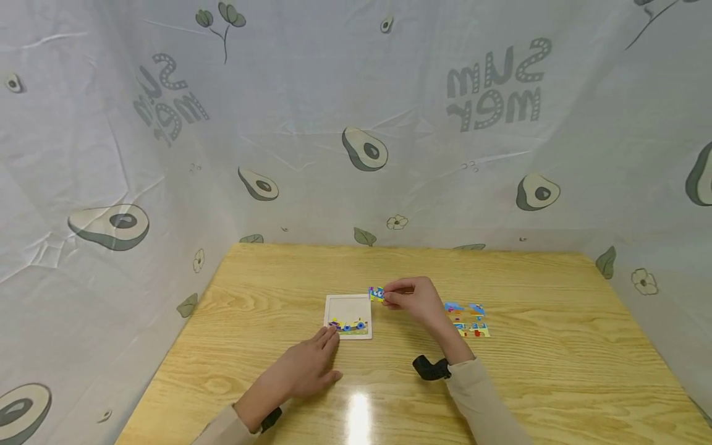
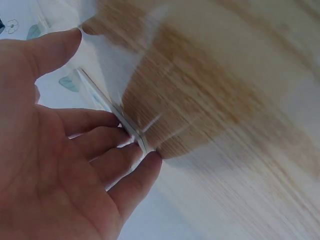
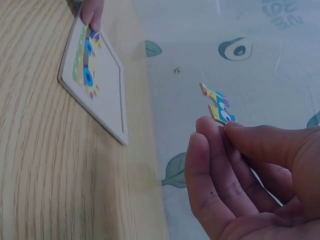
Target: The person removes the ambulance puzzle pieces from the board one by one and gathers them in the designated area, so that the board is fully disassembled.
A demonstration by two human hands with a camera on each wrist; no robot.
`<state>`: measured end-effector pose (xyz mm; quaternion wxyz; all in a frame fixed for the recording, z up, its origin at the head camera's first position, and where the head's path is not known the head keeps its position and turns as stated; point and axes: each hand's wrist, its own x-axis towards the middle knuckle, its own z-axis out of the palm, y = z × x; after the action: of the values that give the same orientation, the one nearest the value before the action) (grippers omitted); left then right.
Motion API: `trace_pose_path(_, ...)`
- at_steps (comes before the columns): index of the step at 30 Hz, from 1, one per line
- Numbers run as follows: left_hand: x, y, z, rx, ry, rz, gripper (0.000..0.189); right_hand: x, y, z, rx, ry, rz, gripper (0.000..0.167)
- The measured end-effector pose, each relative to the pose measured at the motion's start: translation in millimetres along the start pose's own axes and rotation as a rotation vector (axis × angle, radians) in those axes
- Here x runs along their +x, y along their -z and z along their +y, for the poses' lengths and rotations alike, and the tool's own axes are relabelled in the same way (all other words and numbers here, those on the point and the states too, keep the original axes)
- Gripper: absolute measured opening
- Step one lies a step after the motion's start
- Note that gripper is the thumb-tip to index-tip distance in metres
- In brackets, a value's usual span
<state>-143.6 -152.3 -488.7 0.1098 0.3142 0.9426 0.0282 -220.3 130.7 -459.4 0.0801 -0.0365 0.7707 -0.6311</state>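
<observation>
My right hand point(image 1: 413, 301) pinches a blue and yellow jigsaw piece point(image 1: 376, 294) between thumb and fingertips, raised near the upper right corner of the white puzzle tray point(image 1: 348, 298). In the right wrist view the jigsaw piece point(image 3: 218, 106) sticks out past the fingertips, with eye-like white shapes on it. Along the tray's near side lies a row of joined pieces point(image 1: 349, 326) showing blue wheels; the tray's upper part is bare. My left hand point(image 1: 309, 363) lies with extended fingers at the tray's lower left corner, its fingertips point(image 2: 153, 159) right at the edge.
Right of the tray, beyond my right forearm, several loose jigsaw pieces point(image 1: 471, 320) lie in rows on the wooden table point(image 1: 534, 364). A patterned white curtain point(image 1: 311, 185) stands along the table's back and sides.
</observation>
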Motion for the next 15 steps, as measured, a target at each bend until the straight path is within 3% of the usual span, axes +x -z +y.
trace_pose_path(15,-6.0,-4.8,-6.5,-0.031,-0.015,-0.008,0.074,-23.1,49,21,-0.01,0.002,-0.007,0.022)
